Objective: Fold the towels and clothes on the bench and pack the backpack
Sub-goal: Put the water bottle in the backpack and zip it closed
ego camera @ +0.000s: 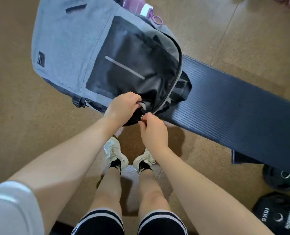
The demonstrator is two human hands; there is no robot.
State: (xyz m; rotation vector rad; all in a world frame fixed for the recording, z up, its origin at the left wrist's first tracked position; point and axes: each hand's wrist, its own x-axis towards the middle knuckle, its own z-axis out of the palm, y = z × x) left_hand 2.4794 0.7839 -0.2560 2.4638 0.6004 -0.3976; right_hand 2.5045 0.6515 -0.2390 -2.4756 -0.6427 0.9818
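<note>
Head view: backpack (pixel 69 53) lay on the bench (pixel 242 102), its near end overhanging toward the person, bottle (pixel 137 5) in the far side pocket. Looked like the closing step: packing seemed done and the zip was being run. Left hand (pixel 122 106) gripped the fabric at the bag's near end, fingers curled. Right hand (pixel 153 131) pinched the zipper pull (pixel 142 118). Next move likely needed the left hand to keep the fabric taut while the right drew the pull along the track. Both arms reached forward and down.

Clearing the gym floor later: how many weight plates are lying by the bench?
2. One weight plate lies under the bench end at right; the other weight plate lies nearer, bottom right. More may be out of view.
</note>
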